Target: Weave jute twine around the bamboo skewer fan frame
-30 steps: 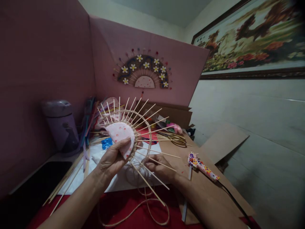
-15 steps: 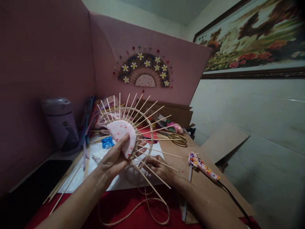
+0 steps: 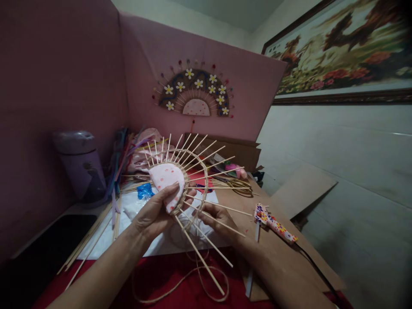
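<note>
My left hand point(image 3: 156, 211) grips a half-round fan frame by its white, red-dotted base point(image 3: 165, 177), thumb on the front face. Thin wooden sticks point(image 3: 215, 174) radiate from the base's curved edge. Jute twine point(image 3: 206, 171) runs in an arc across the sticks, and another band of it hugs the base. At the lower right sticks my right hand point(image 3: 216, 221) pinches the twine arc, its fingertips partly behind the sticks. A loose loop of twine point(image 3: 174, 294) hangs below over the red cloth.
A patterned glue gun point(image 3: 275, 225) lies on cardboard point(image 3: 289, 262) at right. On the left are a purple tumbler point(image 3: 82, 167), loose sticks point(image 3: 88, 236) and a black panel point(image 3: 48, 244). A finished flowered fan point(image 3: 196, 88) hangs on the pink board. White paper point(image 3: 157, 249) lies beneath my hands.
The fan frame has turned slightly clockwise and its sticks have shifted right and down. My right hand has moved up a little along the twine arc. My left hand keeps its hold.
</note>
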### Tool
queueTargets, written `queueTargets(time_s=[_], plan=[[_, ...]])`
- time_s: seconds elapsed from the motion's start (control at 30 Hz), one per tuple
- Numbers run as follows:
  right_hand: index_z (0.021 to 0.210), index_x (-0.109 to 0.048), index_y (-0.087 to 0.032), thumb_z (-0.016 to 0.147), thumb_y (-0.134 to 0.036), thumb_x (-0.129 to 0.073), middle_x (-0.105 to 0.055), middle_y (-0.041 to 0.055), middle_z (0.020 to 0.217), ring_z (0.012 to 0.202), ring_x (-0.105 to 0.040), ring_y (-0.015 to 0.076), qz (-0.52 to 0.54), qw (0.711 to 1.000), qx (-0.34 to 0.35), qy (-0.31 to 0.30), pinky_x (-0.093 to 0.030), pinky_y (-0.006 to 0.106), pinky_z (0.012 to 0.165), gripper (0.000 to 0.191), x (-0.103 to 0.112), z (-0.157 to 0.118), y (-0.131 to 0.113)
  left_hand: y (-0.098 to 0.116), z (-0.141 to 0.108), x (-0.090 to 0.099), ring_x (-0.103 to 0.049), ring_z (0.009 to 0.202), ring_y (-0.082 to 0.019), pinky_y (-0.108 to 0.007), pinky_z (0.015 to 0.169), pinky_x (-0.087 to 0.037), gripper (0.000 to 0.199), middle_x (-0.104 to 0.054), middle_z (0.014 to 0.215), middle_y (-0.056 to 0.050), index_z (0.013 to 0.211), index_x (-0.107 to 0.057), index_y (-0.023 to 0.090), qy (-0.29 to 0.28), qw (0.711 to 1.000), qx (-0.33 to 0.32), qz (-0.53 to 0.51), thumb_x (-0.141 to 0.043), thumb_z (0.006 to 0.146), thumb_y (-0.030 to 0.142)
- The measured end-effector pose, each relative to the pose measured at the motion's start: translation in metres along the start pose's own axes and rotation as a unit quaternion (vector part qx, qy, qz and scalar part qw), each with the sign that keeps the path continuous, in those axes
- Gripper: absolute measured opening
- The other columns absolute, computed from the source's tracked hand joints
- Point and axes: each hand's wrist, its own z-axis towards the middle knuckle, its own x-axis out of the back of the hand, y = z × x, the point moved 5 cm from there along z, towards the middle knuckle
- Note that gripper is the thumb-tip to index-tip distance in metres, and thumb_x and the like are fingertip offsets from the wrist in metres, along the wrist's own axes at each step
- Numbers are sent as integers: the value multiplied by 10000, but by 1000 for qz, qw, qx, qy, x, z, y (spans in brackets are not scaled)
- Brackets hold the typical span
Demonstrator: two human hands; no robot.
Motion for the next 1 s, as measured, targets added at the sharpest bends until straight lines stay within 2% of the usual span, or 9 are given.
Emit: queueTargets(time_s=[0.1, 0.2, 0.33, 0.5, 0.6, 0.8, 0.9, 1.0], plan=[[751, -654, -164, 735, -419, -646, -576, 1, 708, 656, -486, 116, 14, 999, -18, 25, -382, 235, 629, 256, 4, 1, 5, 2, -1, -1, -680, 644, -211, -342, 626, -582, 152, -696, 717, -125, 891, -630, 65, 9, 1000, -2, -5, -499, 835, 118], [760, -665, -163, 744, -436, -637, -583, 0, 712, 637, -479, 104, 23, 999, -31, 21, -370, 224, 599, 276, 6, 3, 10, 8, 1, 1, -668, 608, -177, -339, 647, -582, 129, -693, 699, -85, 826, -629, 97, 18, 999, -27, -28, -501, 838, 117], [767, -683, -154, 729, -458, -646, -590, 0, 697, 651, -488, 107, -15, 1000, -26, 5, -366, 229, 615, 309, 5, 4, 6, 18, 2, 4, -661, 631, -146, -314, 693, -577, 134, -697, 736, -45, 866, -627, 125, 17, 993, -103, -56, -504, 827, 87], [743, -675, -150, 729, -467, -637, -572, -6, 646, 604, -465, 100, -29, 998, -53, 26, -348, 231, 585, 320, 9, 7, 11, 29, -1, 0, -668, 722, -154, -276, 709, -571, 169, -709, 828, -50, 930, -631, 145, -9, 982, -186, -31, -546, 794, 90], [689, -650, -144, 687, -442, -679, -544, -15, 618, 577, -438, 89, -19, 998, -58, 33, -317, 223, 550, 300, 12, 9, 18, 30, -1, 0, -666, 721, -157, -272, 708, -570, 165, -709, 832, -59, 920, -637, 135, -10, 981, -192, -11, -576, 770, 100], [658, -643, -141, 703, -433, -663, -499, -23, 574, 547, -398, 81, -48, 995, -76, 35, -286, 221, 519, 295, 19, 10, 24, 22, 1, 2, -665, 705, -176, -280, 646, -575, 104, -708, 829, -94, 841, -654, 105, -9, 986, -154, 58, -618, 749, 137], [641, -643, -145, 709, -416, -660, -516, -17, 592, 567, -415, 84, -53, 996, -64, 37, -301, 220, 533, 279, 19, 10, 25, 22, -1, -1, -665, 714, -175, -281, 668, -571, 136, -707, 824, -92, 866, -655, 107, -21, 982, -171, 80, -639, 741, 160], [654, -660, -144, 681, -409, -685, -549, -10, 602, 572, -436, 88, -35, 996, -65, 52, -317, 223, 543, 268, 19, 11, 26, 29, -1, -3, -661, 684, -173, -292, 659, -574, 148, -703, 794, -84, 866, -651, 101, -9, 976, -203, 82, -650, 731, 164]])
